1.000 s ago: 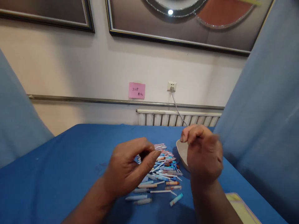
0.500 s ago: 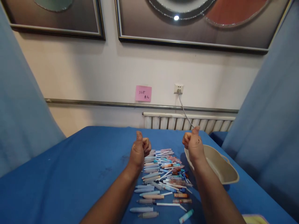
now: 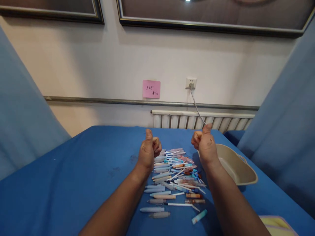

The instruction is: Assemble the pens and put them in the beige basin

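Observation:
My left hand [image 3: 149, 149] is held above the blue-covered table with its thumb up and its fingers curled into a fist; nothing shows in it. My right hand [image 3: 205, 144] makes the same thumb-up fist, in front of the beige basin [image 3: 248, 178] and hiding part of it. Between and below the hands lies a spread of pen parts [image 3: 172, 170]: pale barrels, white refills and small coloured pieces. Nearest me are a light blue pen barrel [image 3: 152, 209], a grey barrel [image 3: 159, 215] and a turquoise tube [image 3: 199, 217].
The blue cloth [image 3: 73, 173] covers the table. Blue curtains [image 3: 283, 124] hang on both sides. Behind the table are a white radiator [image 3: 182, 120], a plugged-in socket [image 3: 191, 83] and a pink note [image 3: 151, 89]. A yellow cloth-like item [image 3: 278, 224] is at the lower right.
The view has tilted slightly downward, so the wall and picture frames sit higher. Both hands keep their thumb-up pose, and the pen parts lie as before.

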Demonstrator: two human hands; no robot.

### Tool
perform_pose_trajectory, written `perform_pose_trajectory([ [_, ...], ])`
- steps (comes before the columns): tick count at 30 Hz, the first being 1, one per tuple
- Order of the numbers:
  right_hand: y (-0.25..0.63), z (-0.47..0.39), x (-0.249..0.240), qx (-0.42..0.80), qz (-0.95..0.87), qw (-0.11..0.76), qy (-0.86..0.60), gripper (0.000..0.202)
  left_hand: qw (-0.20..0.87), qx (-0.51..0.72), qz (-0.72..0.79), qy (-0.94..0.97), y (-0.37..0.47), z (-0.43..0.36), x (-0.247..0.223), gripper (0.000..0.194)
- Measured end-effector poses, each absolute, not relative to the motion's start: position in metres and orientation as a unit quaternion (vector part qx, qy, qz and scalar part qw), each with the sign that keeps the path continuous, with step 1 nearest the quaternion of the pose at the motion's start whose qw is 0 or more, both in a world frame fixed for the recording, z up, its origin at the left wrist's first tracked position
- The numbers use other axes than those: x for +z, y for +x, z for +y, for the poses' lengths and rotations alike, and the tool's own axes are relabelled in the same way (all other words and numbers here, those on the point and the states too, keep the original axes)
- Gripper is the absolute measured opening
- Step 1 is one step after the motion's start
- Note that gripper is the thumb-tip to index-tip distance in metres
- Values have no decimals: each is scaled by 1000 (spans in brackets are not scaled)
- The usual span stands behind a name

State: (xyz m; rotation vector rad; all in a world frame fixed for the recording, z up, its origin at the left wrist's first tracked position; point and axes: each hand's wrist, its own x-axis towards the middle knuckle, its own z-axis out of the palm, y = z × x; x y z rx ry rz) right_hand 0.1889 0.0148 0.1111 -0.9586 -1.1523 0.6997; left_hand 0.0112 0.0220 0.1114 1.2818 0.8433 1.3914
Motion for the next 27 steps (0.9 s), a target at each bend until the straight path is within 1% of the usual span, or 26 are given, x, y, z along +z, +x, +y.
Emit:
perform_pose_trajectory([
  [11,184,8,111,305,-554,648,-424,62,490,580,352,547,12,17,112,64],
  [16,187,11,106,268,-570,637,-444,59,465,566,382,564,19,20,109,59],
  [19,186,13,104,201,-610,625,-443,55,455,542,401,582,23,21,108,51],
  [21,185,14,104,176,-611,638,-434,52,454,522,411,593,25,20,108,42],
  [24,185,15,103,172,-607,643,-435,46,451,503,410,613,29,18,109,28],
  [27,185,16,100,182,-614,633,-436,40,441,496,404,629,33,17,108,23],
])
